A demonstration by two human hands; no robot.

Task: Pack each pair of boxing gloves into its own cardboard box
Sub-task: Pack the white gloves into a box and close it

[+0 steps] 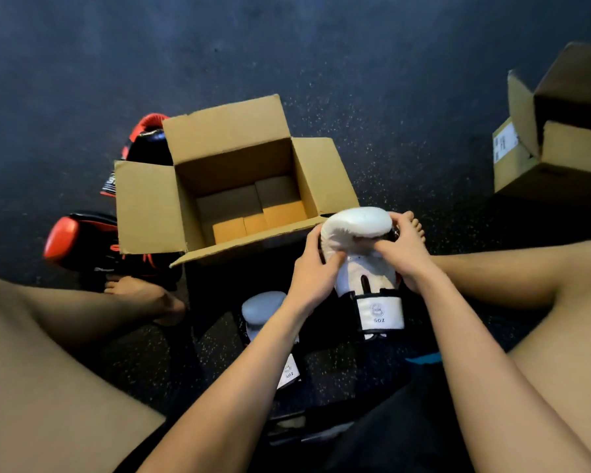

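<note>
Right, both hands were on the white glove [357,223], held up just beside the near right corner of the open cardboard box [151,206]. The left hand [316,268] had its fingers curled round the glove's left side. The right hand [405,250] gripped the right of the padded head, fingers wrapped over the top. The cuff pointed back at the person and the padded end sat against the line of the box's near flap; whether it touched, I could not tell. All four flaps were splayed outward, the mouth was wide and the bottom panels showed. A second white glove [261,308] lay on the floor [406,131] under the left forearm. One red-and-black glove [65,238] sat at the left flap's edge, and another red-and-black glove [147,141] lay behind the far left corner. A second box [526,172] stood open at the far right, well apart, with speckled floor between the two boxes.
</note>
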